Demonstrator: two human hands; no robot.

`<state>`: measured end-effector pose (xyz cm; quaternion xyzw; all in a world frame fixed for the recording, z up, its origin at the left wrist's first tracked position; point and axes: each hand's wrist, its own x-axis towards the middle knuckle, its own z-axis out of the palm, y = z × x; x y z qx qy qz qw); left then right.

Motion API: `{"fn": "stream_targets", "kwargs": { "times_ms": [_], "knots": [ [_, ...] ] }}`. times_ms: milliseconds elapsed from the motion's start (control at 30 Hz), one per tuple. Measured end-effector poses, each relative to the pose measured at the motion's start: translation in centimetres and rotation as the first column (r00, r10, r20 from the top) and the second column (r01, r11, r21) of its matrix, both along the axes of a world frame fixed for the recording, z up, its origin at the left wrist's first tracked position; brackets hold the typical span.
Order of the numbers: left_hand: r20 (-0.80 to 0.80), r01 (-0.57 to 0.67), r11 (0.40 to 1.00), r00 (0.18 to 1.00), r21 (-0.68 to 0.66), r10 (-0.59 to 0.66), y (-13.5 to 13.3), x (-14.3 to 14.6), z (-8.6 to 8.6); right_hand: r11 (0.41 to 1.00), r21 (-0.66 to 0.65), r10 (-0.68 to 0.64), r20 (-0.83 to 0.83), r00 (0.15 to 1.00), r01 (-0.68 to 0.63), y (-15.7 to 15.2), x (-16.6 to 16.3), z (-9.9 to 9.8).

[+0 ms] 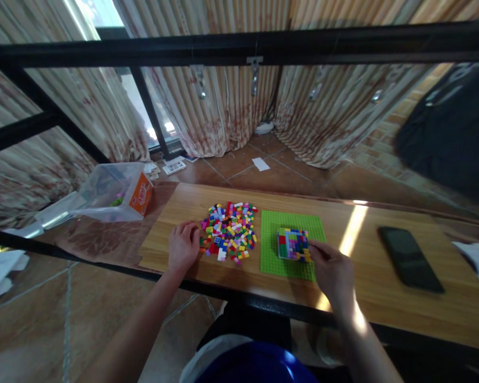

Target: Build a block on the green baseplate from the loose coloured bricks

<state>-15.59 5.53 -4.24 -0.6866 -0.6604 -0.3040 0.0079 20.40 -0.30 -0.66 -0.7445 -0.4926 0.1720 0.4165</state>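
In the head view, the build [292, 246], a compact block of mixed colours, stands on the green baseplate [267, 250], right of the brick pile [232, 230] on the table [165, 218]. The right hand [335, 270] is at the build's right side, its thumb and fingers drawn close together at the edge; whether a brick is pinched between them, I cannot tell. The left hand [183, 243] lies palm down at the pile's left edge, fingers loosely curled; they hide whatever may be under them, so I cannot tell if they hold anything. The phone [411, 259] lies well apart to the right, and the clear box [109, 213] sits beyond the table's left end.

For good work at the build's edge, I judge that a brick should be squared to the studs before any push, then pressed straight down, since a sideways shove could shift its neighbours. The left hand would do well to steady the baseplate during a firm press.
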Motion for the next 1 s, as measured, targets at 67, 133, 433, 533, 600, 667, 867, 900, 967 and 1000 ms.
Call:
{"fn": "stream_targets", "kwargs": {
  "times_ms": [67, 133, 433, 533, 600, 667, 867, 900, 967, 1000],
  "knots": [
    [-0.003, 0.000, 1.000, 1.000, 0.004, 0.000, 0.1, -0.1, 0.0, 0.999, -0.002, -0.033, 0.046, 0.998, 0.033, 0.6, 1.1, -0.6],
    [-0.002, 0.005, 1.000, 1.000, 0.012, -0.005, 0.1, -0.1, -0.1, 0.999, 0.006, -0.042, 0.088, 0.995, 0.042, 1.1, 1.4, -1.0],
    [-0.018, 0.014, 0.999, 1.000, 0.031, -0.013, 0.2, -0.3, -0.3, 0.999, 0.033, 0.011, 0.198, 0.980, -0.018, 2.1, 0.6, -1.2],
    [-0.011, 0.011, 1.000, 1.000, 0.022, -0.011, 0.2, -0.2, -0.3, 0.999, 0.032, -0.004, 0.260, 0.966, -0.005, 2.2, 0.5, -1.0],
    [-0.008, 0.016, 1.000, 1.000, 0.021, -0.016, 0.2, -0.2, -0.2, 0.999, 0.034, -0.015, 0.261, 0.965, 0.007, 2.1, 0.4, -1.0],
    [-0.007, 0.018, 1.000, 1.000, 0.022, -0.018, 0.2, -0.2, -0.2, 0.999, 0.033, -0.025, 0.228, 0.973, 0.018, 2.1, 0.4, -1.0],
    [-0.004, 0.009, 1.000, 1.000, 0.025, -0.009, 0.2, -0.2, -0.3, 0.997, 0.005, -0.080, -0.027, 0.996, 0.081, 2.2, 1.1, -1.9],
    [-0.007, 0.008, 1.000, 1.000, 0.027, -0.008, 0.2, -0.2, -0.3, 0.997, 0.000, -0.083, -0.077, 0.994, 0.083, 2.3, 1.3, -2.2],
    [-0.014, 0.004, 1.000, 1.000, 0.030, -0.004, 0.2, -0.2, -0.3, 0.996, -0.011, -0.086, -0.155, 0.984, 0.085, 2.6, 1.6, -2.7],
    [-0.016, 0.004, 1.000, 1.000, 0.029, -0.004, 0.1, -0.2, -0.3, 0.996, -0.015, -0.089, -0.181, 0.979, 0.088, 2.7, 1.8, -2.9]
  ]
}}
